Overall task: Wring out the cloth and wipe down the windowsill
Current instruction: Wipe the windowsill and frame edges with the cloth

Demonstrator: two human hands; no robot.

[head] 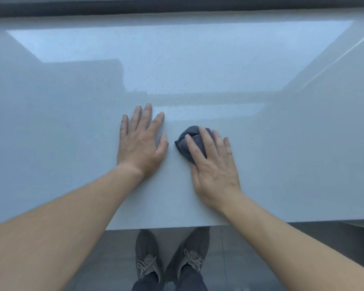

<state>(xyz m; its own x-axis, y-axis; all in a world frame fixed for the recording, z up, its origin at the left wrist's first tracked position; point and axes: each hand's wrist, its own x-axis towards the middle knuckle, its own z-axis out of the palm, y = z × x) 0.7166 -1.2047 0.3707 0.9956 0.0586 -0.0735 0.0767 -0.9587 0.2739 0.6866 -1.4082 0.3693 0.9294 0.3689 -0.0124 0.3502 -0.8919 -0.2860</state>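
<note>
From the head camera I look straight down on a broad, glossy pale-grey windowsill [282, 164], with the dark window frame [177, 6] running along its far edge and my shoes [170, 261] on the grey tiled floor [250, 259] below its near edge.

My right hand [215, 171] lies on top of the cloth [190, 141], fingers spread and pressing down rather than curled round it. I judge that this flat press is how I keep the cloth in full contact with the surface while wiping. My left hand [142, 142] rests palm-down on the bare sill just beside it, fingers apart and holding nothing. It looks placed there to brace my weight as I lean over.

The cloth is dark grey and bunched into a compact, rounded wad with folds meeting near its top, and only its left and far part shows past my fingers. It sits on the sill near the middle, closer to the near edge. I cannot tell whether it is damp. The sill around it shows fine specks and reflections, so I judge the wiping far from finished.
</note>
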